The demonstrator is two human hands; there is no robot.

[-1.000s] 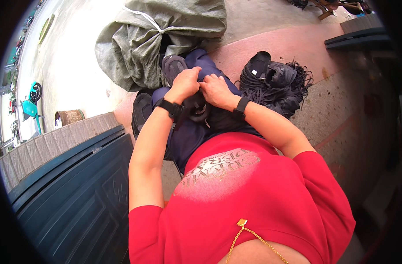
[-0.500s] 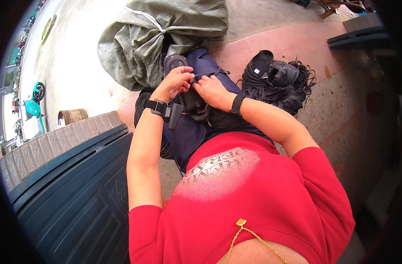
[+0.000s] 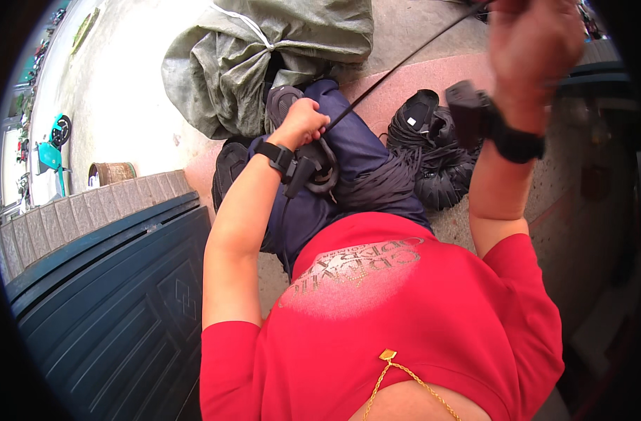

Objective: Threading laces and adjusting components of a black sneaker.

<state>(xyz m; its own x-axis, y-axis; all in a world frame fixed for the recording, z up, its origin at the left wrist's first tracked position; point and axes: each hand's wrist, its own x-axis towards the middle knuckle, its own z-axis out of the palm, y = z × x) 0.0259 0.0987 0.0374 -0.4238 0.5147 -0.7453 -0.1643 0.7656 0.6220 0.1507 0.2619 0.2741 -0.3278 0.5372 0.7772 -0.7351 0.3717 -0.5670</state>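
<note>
A dark cord, seemingly a shoelace [image 3: 397, 65], runs taut up and to the right from my left hand [image 3: 307, 123]. The fingers of that hand are curled closed where the lace begins, over a black shoe [image 3: 284, 102] on my lap. Raised high at the right, my right hand [image 3: 534, 49] is smeared by motion but closed around the lace's upper end. A bundle of loose black laces [image 3: 380, 182] lies across my right thigh. Both wrists wear black straps with small dark modules.
More black shoes [image 3: 422, 112] with laces sit on the ground at the right. A large grey-green sack [image 3: 222, 77] tied with a white cord stands ahead. Another black shoe [image 3: 229, 168] lies left of my legs. A blue panelled metal door [image 3: 124, 323] stands at the left.
My right hand has swung from beside the left hand up to the far right, drawing the shoelace out straight. My left hand stays near the shoe. A lace bundle now shows on my thigh.
</note>
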